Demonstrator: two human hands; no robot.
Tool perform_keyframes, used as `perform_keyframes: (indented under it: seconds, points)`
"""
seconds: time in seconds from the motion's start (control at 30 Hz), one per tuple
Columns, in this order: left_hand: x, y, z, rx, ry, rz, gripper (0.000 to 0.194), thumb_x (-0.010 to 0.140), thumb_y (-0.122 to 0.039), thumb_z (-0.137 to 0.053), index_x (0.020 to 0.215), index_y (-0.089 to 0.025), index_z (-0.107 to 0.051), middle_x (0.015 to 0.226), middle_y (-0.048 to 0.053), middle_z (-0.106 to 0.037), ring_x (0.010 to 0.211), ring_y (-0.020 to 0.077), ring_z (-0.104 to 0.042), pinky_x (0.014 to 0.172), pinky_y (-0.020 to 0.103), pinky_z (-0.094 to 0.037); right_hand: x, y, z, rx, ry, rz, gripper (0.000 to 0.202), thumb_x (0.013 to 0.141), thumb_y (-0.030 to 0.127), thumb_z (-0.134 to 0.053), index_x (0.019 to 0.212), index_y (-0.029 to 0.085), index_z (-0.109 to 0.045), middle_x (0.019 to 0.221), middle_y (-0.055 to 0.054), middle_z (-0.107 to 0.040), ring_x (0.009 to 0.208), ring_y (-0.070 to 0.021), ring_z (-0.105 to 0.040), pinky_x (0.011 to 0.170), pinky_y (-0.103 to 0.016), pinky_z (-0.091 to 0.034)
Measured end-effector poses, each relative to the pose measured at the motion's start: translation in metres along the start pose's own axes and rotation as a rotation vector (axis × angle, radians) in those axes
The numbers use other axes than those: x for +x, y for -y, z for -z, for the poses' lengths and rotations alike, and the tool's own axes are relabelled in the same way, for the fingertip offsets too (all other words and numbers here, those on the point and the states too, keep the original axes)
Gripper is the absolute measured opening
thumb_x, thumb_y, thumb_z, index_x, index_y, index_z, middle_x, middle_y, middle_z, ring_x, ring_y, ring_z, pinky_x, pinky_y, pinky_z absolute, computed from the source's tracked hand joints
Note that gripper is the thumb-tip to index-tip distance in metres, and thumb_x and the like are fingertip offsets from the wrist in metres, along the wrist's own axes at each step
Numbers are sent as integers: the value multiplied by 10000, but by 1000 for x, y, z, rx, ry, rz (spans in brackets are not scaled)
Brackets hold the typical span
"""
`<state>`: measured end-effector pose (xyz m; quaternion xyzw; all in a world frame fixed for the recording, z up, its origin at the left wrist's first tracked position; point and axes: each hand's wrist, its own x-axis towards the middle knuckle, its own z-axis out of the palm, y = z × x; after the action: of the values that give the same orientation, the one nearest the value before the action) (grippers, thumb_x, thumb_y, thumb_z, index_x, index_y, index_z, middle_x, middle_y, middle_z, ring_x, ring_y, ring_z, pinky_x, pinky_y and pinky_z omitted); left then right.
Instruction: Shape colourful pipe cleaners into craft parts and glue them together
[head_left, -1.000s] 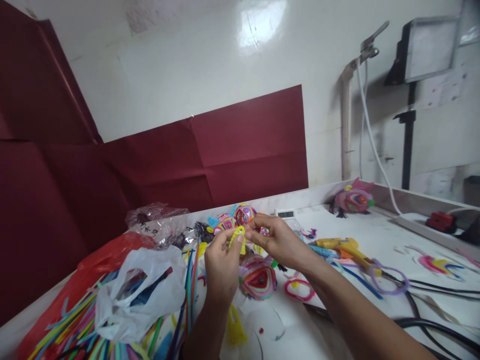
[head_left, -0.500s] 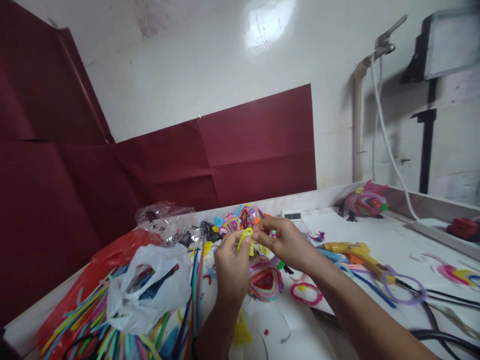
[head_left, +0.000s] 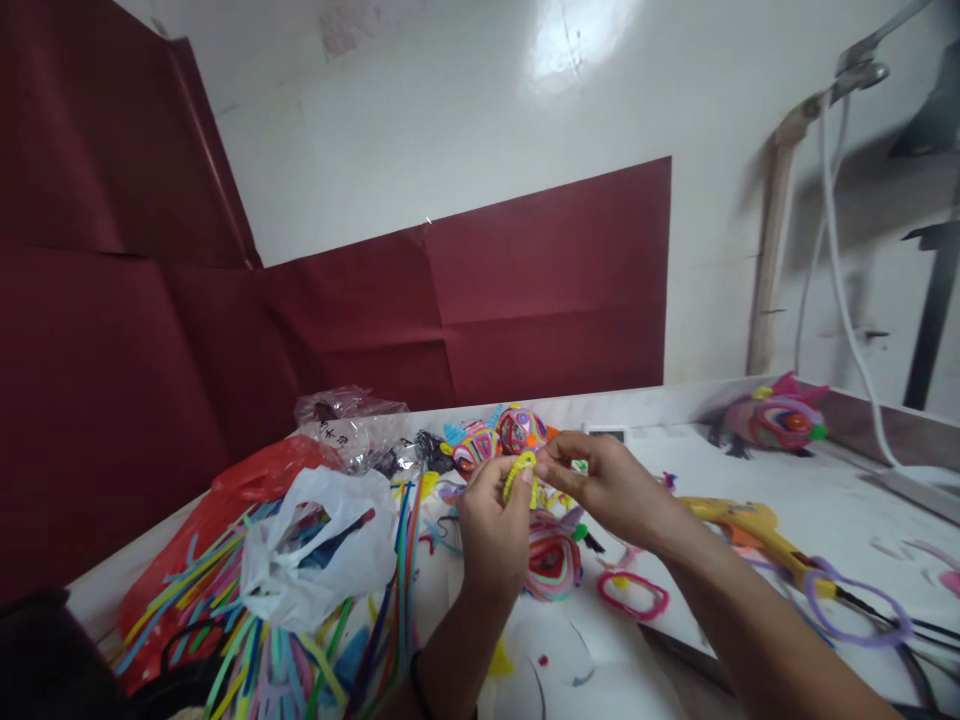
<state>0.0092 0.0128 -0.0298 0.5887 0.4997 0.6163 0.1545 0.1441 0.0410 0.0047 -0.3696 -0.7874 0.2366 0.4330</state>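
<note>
My left hand (head_left: pixel 495 525) pinches a yellow pipe cleaner (head_left: pixel 520 474) bent into a small loop. Close against it, the closed fingertips of my right hand (head_left: pixel 604 485) meet the pipe cleaner's right side; the exact contact is too small to make out. Below the hands lies a round piece with coiled red, white and teal bands (head_left: pixel 553 560), partly covered by my left hand. Just behind them sit two similar colourful coiled pieces (head_left: pixel 474 448). A pink pipe cleaner ring (head_left: pixel 634 607) rests under my right forearm.
At left, a white plastic bag (head_left: pixel 315 575) and a red bag (head_left: pixel 232 510) lie among many coloured pipe cleaners (head_left: pixel 277 670). A yellow glue gun (head_left: pixel 739 520) and a purple ring (head_left: pixel 896 640) are at right. A pink pig-like figure (head_left: pixel 776 415) stands at the back right.
The view has swung left, so the table's contents appear farther right. Both hands stay together at the yellow pipe cleaner, with little change in their grip.
</note>
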Motion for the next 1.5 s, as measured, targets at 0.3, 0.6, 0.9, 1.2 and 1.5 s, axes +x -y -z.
perform_keyframes:
  seconds: [0.3,0.6,0.9,1.2,1.5]
  points:
    - [-5,-6,0,75,-42,-45,133,803,-222,-530,804,-164,-650,757,38,-665,717,176,-594,666,270,-430,-4,1,5,-43,1,25,163,764,303,-526,685,183,-601,679,-13,-608,659,-162,-534,623,-269,-395]
    - [-6,-10,0,55,-18,-26,141,812,-211,-508,808,-159,-639,804,58,-657,808,201,-595,740,306,-440,-7,3,6,-132,-6,43,177,800,298,-501,720,187,-614,708,-30,-625,689,-177,-549,652,-291,-407]
    - [-13,-21,-2,35,17,-35,137,810,-175,-514,803,-158,-650,823,65,-669,835,211,-603,750,315,-441,-16,16,20,-214,18,30,172,793,304,-495,707,197,-599,711,-30,-634,660,-172,-563,615,-278,-411]
    - [-20,-28,0,34,-5,-94,117,816,-161,-527,790,-166,-641,801,45,-663,807,191,-601,740,298,-435,-24,23,28,-199,31,64,192,800,345,-502,706,202,-590,701,-20,-617,662,-161,-549,615,-266,-409]
    - [-21,-28,-1,37,-35,-143,118,815,-154,-535,757,-161,-638,760,37,-655,770,180,-603,717,286,-429,-25,23,29,-213,42,76,174,801,310,-495,694,204,-581,687,-14,-604,642,-149,-533,587,-252,-403]
